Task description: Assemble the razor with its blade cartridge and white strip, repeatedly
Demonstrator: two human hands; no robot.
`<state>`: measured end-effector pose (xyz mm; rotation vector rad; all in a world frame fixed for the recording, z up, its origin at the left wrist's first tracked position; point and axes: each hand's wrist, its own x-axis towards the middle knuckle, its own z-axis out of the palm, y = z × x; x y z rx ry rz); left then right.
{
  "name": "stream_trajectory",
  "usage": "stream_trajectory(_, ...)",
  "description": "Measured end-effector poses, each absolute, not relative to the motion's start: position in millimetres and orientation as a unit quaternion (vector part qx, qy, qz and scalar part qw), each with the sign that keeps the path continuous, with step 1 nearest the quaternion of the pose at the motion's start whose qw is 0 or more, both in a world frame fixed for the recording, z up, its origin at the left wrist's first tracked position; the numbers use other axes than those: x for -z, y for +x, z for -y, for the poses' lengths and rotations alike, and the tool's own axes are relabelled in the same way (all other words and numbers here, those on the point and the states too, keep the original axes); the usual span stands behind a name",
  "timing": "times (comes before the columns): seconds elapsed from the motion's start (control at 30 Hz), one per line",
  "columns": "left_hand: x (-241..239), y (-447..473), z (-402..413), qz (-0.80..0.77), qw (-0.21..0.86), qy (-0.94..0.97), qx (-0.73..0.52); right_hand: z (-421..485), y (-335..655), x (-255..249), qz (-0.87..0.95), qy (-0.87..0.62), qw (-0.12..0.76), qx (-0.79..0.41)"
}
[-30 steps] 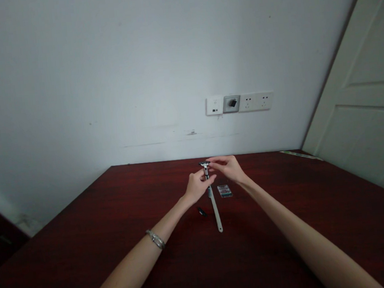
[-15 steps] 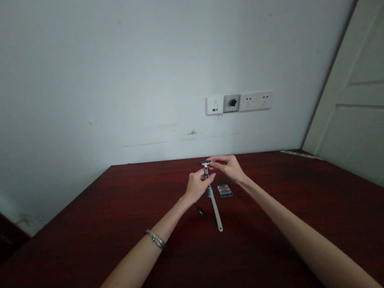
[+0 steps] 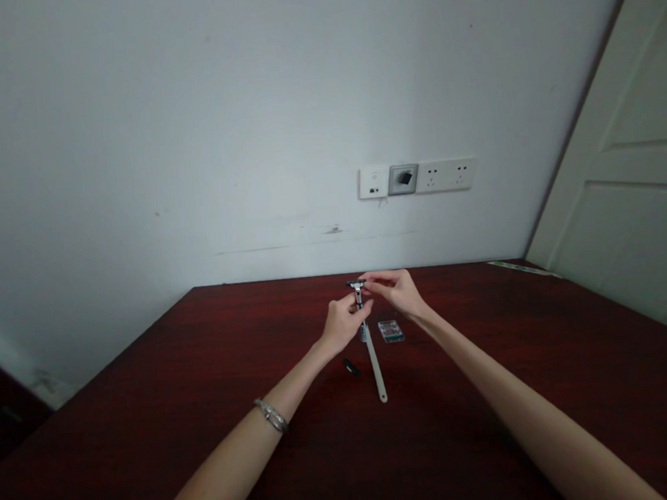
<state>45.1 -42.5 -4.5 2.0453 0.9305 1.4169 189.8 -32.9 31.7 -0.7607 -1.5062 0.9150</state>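
My left hand [image 3: 345, 321] is closed around the upper handle of a razor [image 3: 358, 295], which it holds upright with the wide dark head at the top. At the right end of that head, the thumb and fingers of my right hand [image 3: 395, 290] pinch its edge. Below my left hand a long pale handle [image 3: 376, 365] with a hole at its end runs toward me. Whether it belongs to the razor or lies behind it I cannot tell. A small black piece [image 3: 350, 367] lies left of the pale handle, and a clear flat case [image 3: 391, 331] lies to the right.
The dark red tabletop [image 3: 203, 365] reaches back to a white wall [image 3: 275, 130] with sockets [image 3: 444, 176]. A thin pale strip [image 3: 524, 268] lies at the far right edge, near a white door [image 3: 648, 204].
Almost nothing differs. My left thumb has shifted very slightly at the razor; my right hand keeps its place at the head.
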Motion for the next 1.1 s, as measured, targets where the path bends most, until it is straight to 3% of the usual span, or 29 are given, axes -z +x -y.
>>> stream_trajectory(0.5, 7, 46, 40, -0.336, 0.246, 0.743, -0.524, 33, 189, -31, 0.67, -0.31, 0.571, -0.36)
stream_trajectory(0.83, 8, 32, 31, -0.356, 0.196, 0.767, -0.496, 28, 188, -23, 0.67, -0.334, 0.573, -0.334)
stream_trajectory(1.1, 2, 29, 29, -0.362, 0.183, 0.775, -0.484, 29, 194, -27, 0.625, -0.34, 0.59, -0.382)
